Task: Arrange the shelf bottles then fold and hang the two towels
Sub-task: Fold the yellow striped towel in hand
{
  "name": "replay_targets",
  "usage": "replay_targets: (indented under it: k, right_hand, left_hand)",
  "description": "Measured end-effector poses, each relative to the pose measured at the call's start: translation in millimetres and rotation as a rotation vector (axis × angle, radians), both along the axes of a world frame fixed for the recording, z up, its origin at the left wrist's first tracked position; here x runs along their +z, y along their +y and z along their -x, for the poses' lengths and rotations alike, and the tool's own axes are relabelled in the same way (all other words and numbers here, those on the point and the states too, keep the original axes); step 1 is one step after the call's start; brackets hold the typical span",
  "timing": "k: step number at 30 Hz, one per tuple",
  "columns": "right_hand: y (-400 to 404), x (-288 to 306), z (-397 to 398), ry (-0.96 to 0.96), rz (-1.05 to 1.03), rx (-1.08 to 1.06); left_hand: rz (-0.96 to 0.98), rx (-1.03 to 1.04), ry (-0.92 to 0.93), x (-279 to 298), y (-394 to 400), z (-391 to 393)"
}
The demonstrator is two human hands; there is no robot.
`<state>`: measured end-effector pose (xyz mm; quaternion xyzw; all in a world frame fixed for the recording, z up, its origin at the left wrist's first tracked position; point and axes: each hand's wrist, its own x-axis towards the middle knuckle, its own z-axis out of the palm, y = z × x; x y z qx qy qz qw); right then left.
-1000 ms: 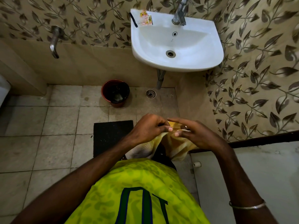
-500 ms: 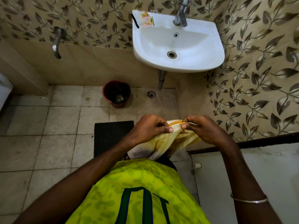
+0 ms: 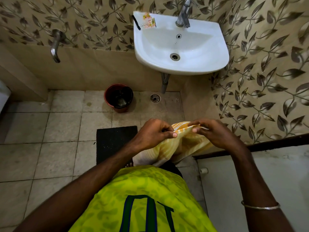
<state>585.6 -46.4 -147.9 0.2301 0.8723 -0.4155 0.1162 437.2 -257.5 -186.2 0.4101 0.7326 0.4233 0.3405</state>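
Tiled floor below; left hand (image 3: pixel 153 133) and right hand (image 3: pixel 215 133) pinch a soft, seemingly striped yellow towel (image 3: pixel 182 144).

Large dark blue-and-green outlined characters are printed on the yellow-green shirt (image 3: pixel 143 198); seen upside down from above and cut off by the lower frame edge, they cannot be read with certainty, possibly a number. Small orange and yellow sachets (image 3: pixel 148 20) are seen on the back left rim of the white washbasin (image 3: pixel 209 64); printing is present on them but too small to be read. No other text is legible.
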Motion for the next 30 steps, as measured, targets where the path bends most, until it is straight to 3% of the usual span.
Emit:
replay_targets:
  k: [5,30]
  right_hand:
    - [-35,1,12,-0.010,0.181,0.165]
    - [7,3,9,0.007,-0.101,-0.010]
  left_hand:
    - [-0.018,-0.015,0.043,1,3,-3]
    - [0.025,0.020,-0.030,-2,-3,7]
